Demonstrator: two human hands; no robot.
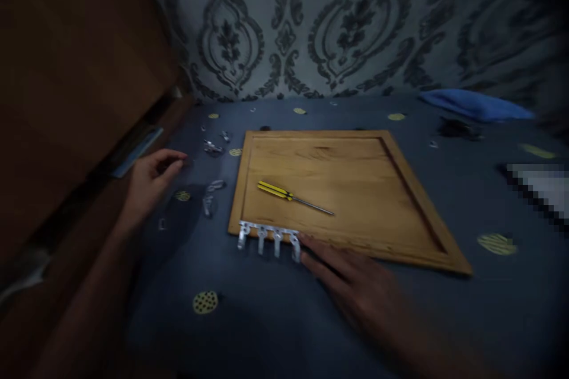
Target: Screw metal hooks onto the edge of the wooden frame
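Observation:
A wooden framed panel (pixel 413 213) lies flat on a dark blue patterned cloth (pixel 249 320). On it rests a screwdriver (pixel 291 196) with a yellow and black handle. Several metal brackets (pixel 268 238) hang over the panel's near edge. My right hand (pixel 351 284) lies stretched out flat by that edge, fingertips just right of the brackets, holding nothing. My left hand (pixel 153 180) hovers at the left with curled fingers pinched toward loose metal parts (pixel 214 147); whether it holds something is unclear.
A brown wooden furniture side (pixel 66 106) stands at the left. Patterned wallpaper (pixel 338 23) rises behind. A blue cloth (pixel 475 103) and a dark object (pixel 456 127) lie at the back right. More metal pieces (pixel 211 195) lie left of the panel.

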